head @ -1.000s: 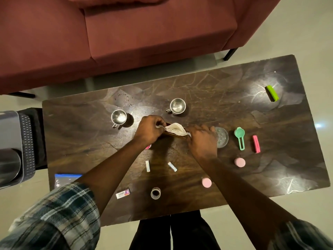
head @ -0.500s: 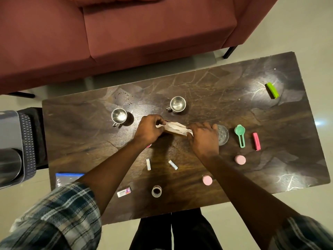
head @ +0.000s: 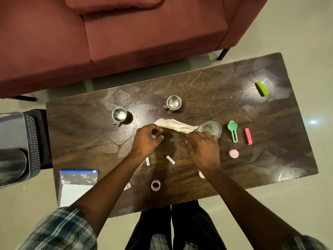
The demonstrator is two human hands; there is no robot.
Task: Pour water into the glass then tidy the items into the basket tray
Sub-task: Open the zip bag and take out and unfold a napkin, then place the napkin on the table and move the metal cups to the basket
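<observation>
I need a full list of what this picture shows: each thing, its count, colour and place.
table: 1, dark brown, centre
sofa: 1, dark red, behind table
basket: 1, grey, left of table
steel cups: 2, silver, far side
glass: 1, clear, right of centre
crumpled paper: 1, white, left of glass
measuring spoon: 1, green, right of glass
clips: 2, pink beside spoon, green at far right
round lids: 2, pink, nearer than spoon
small tubes: 2, white, nearer than paper
tape roll: 1, pale, near edge
small packet: 1, white-pink, left of roll
zip bag: 1, clear with blue strip, near-left corner
left hand: 1, centre, fingers curled
right hand: 1, beside glass
</observation>
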